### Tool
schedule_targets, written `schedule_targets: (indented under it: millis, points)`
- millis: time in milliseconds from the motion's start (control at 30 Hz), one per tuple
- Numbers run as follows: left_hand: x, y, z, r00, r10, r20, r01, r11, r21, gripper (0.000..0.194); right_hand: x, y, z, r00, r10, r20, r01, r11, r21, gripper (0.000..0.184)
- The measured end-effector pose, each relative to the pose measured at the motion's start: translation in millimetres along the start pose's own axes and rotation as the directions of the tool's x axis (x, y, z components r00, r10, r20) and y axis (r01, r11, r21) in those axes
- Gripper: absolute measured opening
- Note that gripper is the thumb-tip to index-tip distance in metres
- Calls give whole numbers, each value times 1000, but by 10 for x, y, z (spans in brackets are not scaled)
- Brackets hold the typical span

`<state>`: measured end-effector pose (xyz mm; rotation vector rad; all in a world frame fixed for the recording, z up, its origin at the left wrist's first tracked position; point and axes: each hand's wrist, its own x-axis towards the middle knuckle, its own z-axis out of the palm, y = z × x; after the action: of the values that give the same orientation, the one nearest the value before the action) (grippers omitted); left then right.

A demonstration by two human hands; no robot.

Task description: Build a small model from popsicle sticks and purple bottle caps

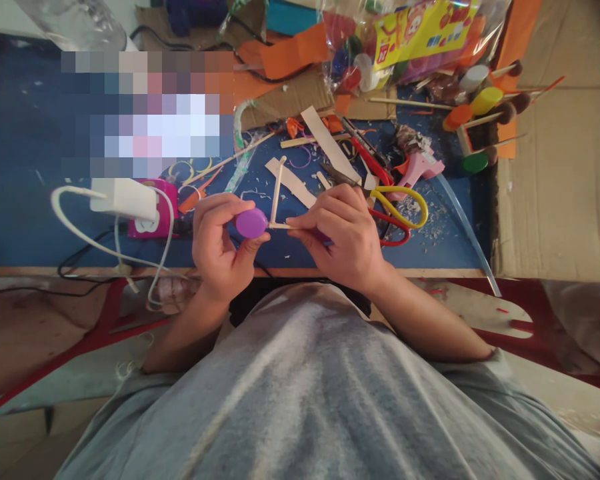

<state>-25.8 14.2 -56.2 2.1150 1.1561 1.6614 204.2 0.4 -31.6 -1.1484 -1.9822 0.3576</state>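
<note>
Between the thumb and fingers of my left hand point(223, 240) is a round purple bottle cap point(251, 223), its flat face towards me. My right hand point(343, 230) pinches a thin wooden stick point(281, 227) that reaches left to the cap's edge. A second wooden stick point(279, 190) stands up from the first one's left end, making a corner beside the cap. Something purple shows partly under my right fingers; I cannot make it out. Just beyond my right hand lie scissors point(400, 207) with yellow and red handles.
A pink glue gun point(420, 170) and a red cutter point(375, 163) lie at the right among paper strips point(333, 147) and scraps. On the left, a white charger point(125, 197) with looping cable sits in a pink socket block point(167, 212). A bag of colourful caps point(365, 70) lies behind.
</note>
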Motion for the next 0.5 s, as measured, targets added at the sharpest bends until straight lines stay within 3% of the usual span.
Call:
schedule_targets:
  millis: [267, 433, 500]
  points:
    - [-7, 41, 17, 998, 31, -48, -29, 998, 50, 42, -3, -34, 9, 998, -29, -53, 29, 1000, 2, 23]
    - [-12, 80, -2, 999, -39, -12, 39, 999, 6, 44, -14, -20, 24, 996, -35, -77, 37, 999, 30, 20]
    - [-6, 68, -51, 995, -89, 49, 89, 996, -8, 52, -18, -13, 28, 999, -6, -52, 7, 999, 33, 20]
